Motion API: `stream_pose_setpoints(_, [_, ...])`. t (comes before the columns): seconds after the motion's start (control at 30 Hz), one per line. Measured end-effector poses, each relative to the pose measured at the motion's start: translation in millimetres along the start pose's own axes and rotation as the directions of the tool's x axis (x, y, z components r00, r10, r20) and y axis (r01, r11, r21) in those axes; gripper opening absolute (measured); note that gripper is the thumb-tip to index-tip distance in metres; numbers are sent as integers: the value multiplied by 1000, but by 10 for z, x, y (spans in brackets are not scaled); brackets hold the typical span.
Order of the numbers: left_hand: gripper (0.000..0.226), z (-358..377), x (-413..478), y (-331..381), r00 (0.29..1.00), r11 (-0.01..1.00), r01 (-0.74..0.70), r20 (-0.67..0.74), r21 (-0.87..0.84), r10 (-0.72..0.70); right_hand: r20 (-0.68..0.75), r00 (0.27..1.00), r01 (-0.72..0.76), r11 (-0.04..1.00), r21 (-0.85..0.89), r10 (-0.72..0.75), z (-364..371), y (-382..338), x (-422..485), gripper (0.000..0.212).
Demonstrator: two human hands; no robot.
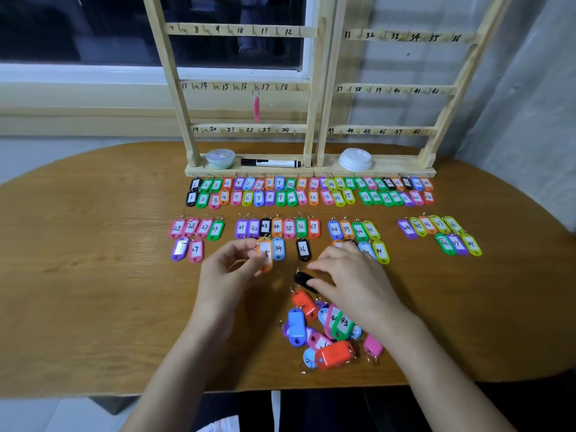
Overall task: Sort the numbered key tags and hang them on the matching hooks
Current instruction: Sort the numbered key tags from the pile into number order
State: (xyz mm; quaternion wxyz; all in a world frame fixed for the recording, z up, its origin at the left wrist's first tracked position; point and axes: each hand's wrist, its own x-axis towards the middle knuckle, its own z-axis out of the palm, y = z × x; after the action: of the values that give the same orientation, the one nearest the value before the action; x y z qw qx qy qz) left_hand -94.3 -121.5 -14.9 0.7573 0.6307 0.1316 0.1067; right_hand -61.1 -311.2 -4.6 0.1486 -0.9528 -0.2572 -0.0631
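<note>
Orange tag (264, 253) pinched in left hand (227, 271) at centre frame, long axis running up toward the sorted rows (277, 227) on the desk (93, 275) just above. Right hand (352, 282) beside it, fingers (315, 267) over a black tag (303, 279), grip impossible to tell; unsorted pile (324, 335) lower centre.

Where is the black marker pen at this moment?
In the head view, the marker pen lies on the wooden rack's base ledge, left of centre, between the pale green tub and the white lid.
</note>
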Motion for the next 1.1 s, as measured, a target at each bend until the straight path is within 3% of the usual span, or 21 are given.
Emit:
stream_pose_setpoints(0.1, [14,-61,-16,2,1000,1000,14,7,1,-14,60,998,-18,999,-50,21,0,-67,1,32])
stream_pose_setpoints(0.37, [21,-66,-35,27,1000,999,17,24,-44,-16,14,1000,-18,990,-137,20,9,-102,13,27])
stream_pose_setpoints(0.4, [21,-73,-32,20,1000,999,17,26,-48,-16,-12,998,-61,996,-62,60,21,-86,21,26])
stream_pose_setpoints(0.47, [22,-97,-28,4,1000,999,16,28,-49,-14,-44,975,-195,940,280,216,21,-53,15,22])
stream_pose_setpoints(0.53, [23,-117,-21,-21,1000,999,10,26,-43,-9,9,942,-267,732,627,337,-16,-35,0,22])
stream_pose_setpoints(0.6, [24,-123,-13,-45,1000,999,10,26,-36,-9,107,921,-312,544,779,375,-54,-43,-25,20])
stream_pose_setpoints(0.77, [24,-97,-6,-60,999,999,11,38,-35,-10,171,900,-343,410,845,401,-85,-66,-38,19])
stream_pose_setpoints(1.1, [24,-107,2,-51,998,999,5,57,-34,-3,179,904,-344,412,844,387,-53,-97,-16,14])
